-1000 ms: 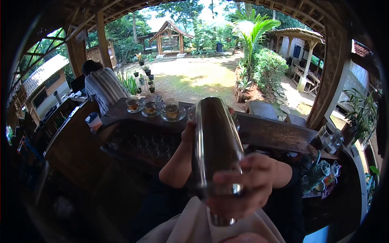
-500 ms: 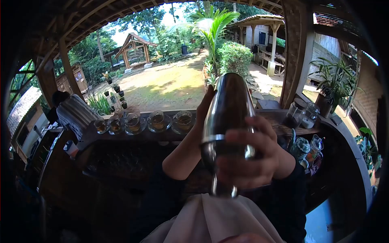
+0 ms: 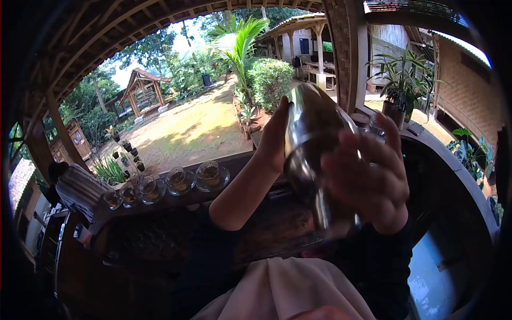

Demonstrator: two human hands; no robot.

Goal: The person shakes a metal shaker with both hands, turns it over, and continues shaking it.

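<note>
A shiny metal cocktail shaker (image 3: 308, 125) is held up in front of me, tilted, its narrow end low and toward me. Behind its far left side, my left hand (image 3: 276, 136) grips the wide end; most of its fingers are hidden by the metal. My right hand (image 3: 370, 176) is closed around the lower right side, with the fingers bent over it and blurred by motion. Beyond my left forearm, several glass cups (image 3: 178, 180) of brownish drink stand on saucers along the wooden counter ledge (image 3: 240, 160).
A person in a striped shirt (image 3: 80, 186) is at the far left. Glass jars (image 3: 376, 127), partly hidden by my right hand, stand on the ledge near a potted plant (image 3: 394, 109). A wooden post (image 3: 346, 58) rises behind. Lower right is a light-blue surface (image 3: 426, 277).
The view has swung right, so cups and garden sit farther left. The shaker has tilted more, its narrow end shifting right, and my right hand has moved right with it.
</note>
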